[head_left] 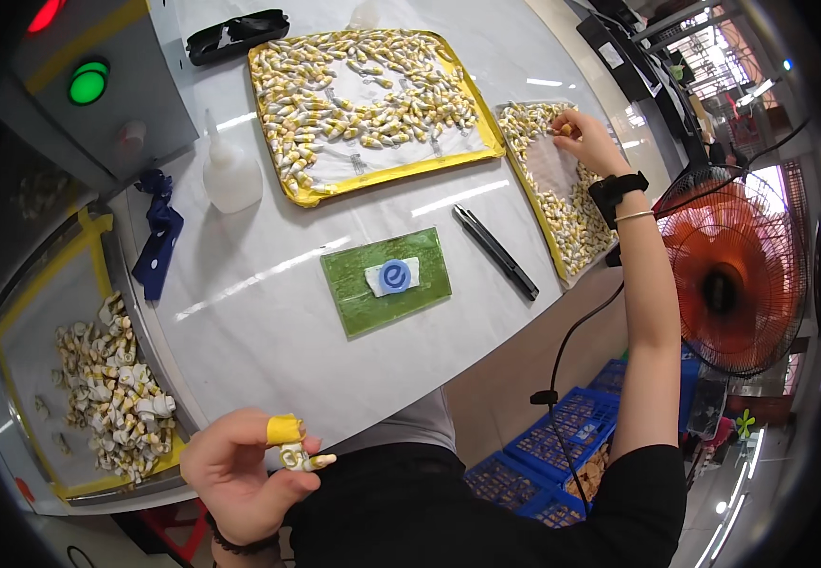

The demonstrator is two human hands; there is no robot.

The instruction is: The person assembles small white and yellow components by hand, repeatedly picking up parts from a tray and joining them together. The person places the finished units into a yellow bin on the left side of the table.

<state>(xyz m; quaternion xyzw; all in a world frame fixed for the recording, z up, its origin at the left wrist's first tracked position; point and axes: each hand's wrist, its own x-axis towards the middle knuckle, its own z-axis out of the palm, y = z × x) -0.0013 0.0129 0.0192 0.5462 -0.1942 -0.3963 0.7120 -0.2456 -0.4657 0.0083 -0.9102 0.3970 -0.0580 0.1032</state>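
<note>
Near the front left table edge, my left hand (254, 473) pinches a small white-and-yellow figurine piece (295, 458) between thumb and forefinger. Yellow tape wraps that forefinger. Stretched out to the far right, my right hand (585, 142) is over a tray (550, 210) of many small white-and-yellow cone-shaped pieces. Its fingers are drawn together, and yellow shows at a fingertip. Whether a piece sits in that pinch is too small to tell. In the middle of the table lies a green mat (352, 282) with a white patch and a round blue piece (396, 275) on it.
A yellow-edged tray (387, 172) of similar pieces sits at the back. Left of it stands a white squeeze bottle (230, 175); a black pen (495, 252) lies right of the mat. Another tray (13, 379) with a heap of pieces is at left. An orange fan (760, 275) stands at right.
</note>
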